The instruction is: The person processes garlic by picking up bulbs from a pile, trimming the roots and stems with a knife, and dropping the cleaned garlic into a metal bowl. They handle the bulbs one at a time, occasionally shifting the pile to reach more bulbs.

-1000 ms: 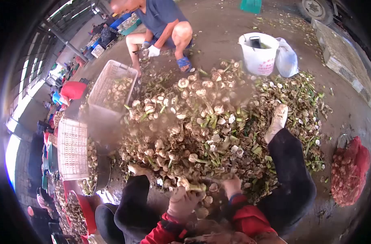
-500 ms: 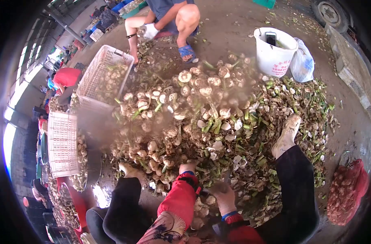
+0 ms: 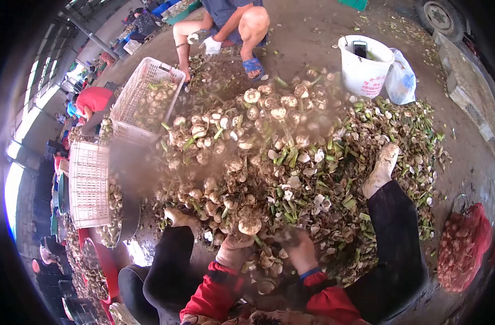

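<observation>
My left hand (image 3: 235, 252) is closed around a garlic bulb (image 3: 250, 225), whose roundish pale head sticks up above the fingers, with its stem end pointing down toward my right. Close by, my right hand (image 3: 301, 252) is curled shut with its fingertips toward the bulb's stem; blur hides what it grips. In front of both hands spreads a heap of garlic bulbs (image 3: 210, 187) with dirty roots and short stems. Loose bulbs lie below, between my wrists. To the right, cut green stems and skins (image 3: 334, 189) form a thick litter.
Two white plastic crates, one (image 3: 89, 184) at left and one partly filled (image 3: 144, 103) behind it, flank the heap. A white bucket (image 3: 365, 73) holding a phone, a plastic bag (image 3: 402, 81) and a red net sack (image 3: 461, 246) stand right. A gloved co-worker (image 3: 225, 32) sits opposite.
My left hand has drawn back from the heap with a garlic bulb in it. My right hand has risen slightly. The co-worker's hands have shifted.
</observation>
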Demonstrator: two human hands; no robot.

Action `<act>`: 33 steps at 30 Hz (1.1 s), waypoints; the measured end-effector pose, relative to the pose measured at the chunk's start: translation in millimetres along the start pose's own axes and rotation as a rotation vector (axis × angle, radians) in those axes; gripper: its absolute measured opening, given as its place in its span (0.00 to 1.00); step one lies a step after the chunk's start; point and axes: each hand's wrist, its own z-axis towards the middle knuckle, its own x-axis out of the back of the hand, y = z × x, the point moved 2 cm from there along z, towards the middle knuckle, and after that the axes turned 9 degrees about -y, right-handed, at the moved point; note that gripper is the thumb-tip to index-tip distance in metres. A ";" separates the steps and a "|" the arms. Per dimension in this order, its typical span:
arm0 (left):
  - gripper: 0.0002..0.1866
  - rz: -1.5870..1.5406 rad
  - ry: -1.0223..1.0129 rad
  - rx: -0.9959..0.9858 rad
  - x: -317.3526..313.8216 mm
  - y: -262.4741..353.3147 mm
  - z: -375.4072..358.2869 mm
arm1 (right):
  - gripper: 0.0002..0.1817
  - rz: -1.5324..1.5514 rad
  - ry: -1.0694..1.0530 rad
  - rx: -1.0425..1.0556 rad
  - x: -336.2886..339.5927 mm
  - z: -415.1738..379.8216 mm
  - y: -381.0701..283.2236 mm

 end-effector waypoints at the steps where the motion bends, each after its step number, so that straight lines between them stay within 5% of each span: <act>1: 0.28 0.074 0.019 -0.082 -7.7 -1.3 -7.2 | 0.16 -0.081 -0.045 0.068 -2.0 -6.7 -1.2; 8: 0.23 0.202 0.109 0.050 -9.6 -8.0 -41.8 | 0.15 -0.362 -0.371 0.188 12.3 -36.1 -74.8; 12: 0.27 -0.384 0.013 0.238 13.2 -22.8 -48.0 | 0.13 -0.442 -0.391 0.226 5.9 -44.8 -65.1; 14: 0.27 -0.065 0.135 0.206 22.0 -34.9 -53.6 | 0.12 -0.483 -0.402 0.208 4.0 -46.7 -56.7; 17: 0.28 -0.230 0.161 0.234 2.8 -34.9 -60.3 | 0.12 -0.417 -0.355 0.197 4.9 -48.2 -48.2; 19: 0.32 -0.084 0.229 0.206 -12.8 -34.1 -61.4 | 0.11 -0.395 -0.284 0.241 2.4 -46.6 -36.1; 20: 0.30 -0.302 0.157 0.229 -15.9 -37.7 -60.6 | 0.11 -0.384 -0.251 0.263 2.0 -43.5 -28.4; 21: 0.29 -0.519 0.084 0.250 -19.4 -40.2 -60.7 | 0.10 -0.401 -0.112 0.025 12.2 -35.6 -10.2; 22: 0.26 -0.205 0.078 0.116 -36.0 -37.0 -65.6 | 0.09 -0.406 0.024 -0.210 28.9 -28.3 9.9; 24: 0.21 0.503 0.228 -0.096 -70.3 -30.7 -78.7 | 0.07 -0.127 0.180 -0.349 57.7 -15.6 38.0; 25: 0.20 -0.079 0.034 -0.021 -54.9 -27.9 -75.6 | 0.10 0.145 0.349 -0.366 54.2 -9.6 45.3; 26: 0.20 -0.644 -0.042 0.135 -45.3 -22.5 -72.5 | 0.12 0.065 0.354 -0.290 42.0 -4.2 53.4; 28: 0.18 0.104 0.059 -0.133 -37.5 -17.5 -75.6 | 0.14 0.007 0.328 -0.109 25.9 -6.1 53.5; 29: 0.21 0.181 0.125 -0.172 -21.2 -16.6 -75.2 | 0.14 0.036 0.295 0.004 21.3 -14.9 31.5; 31: 0.27 -0.283 0.074 -0.158 45.6 -28.1 -66.1 | 0.13 0.070 0.196 0.188 11.9 -29.2 -2.9; 32: 0.32 -0.493 0.001 -0.138 29.1 -16.2 -60.6 | 0.12 0.073 0.132 0.256 7.0 -36.3 -14.1; 33: 0.33 0.096 0.359 -0.265 9.9 -19.9 -74.2 | 0.12 0.074 0.070 0.320 3.8 -43.2 -24.0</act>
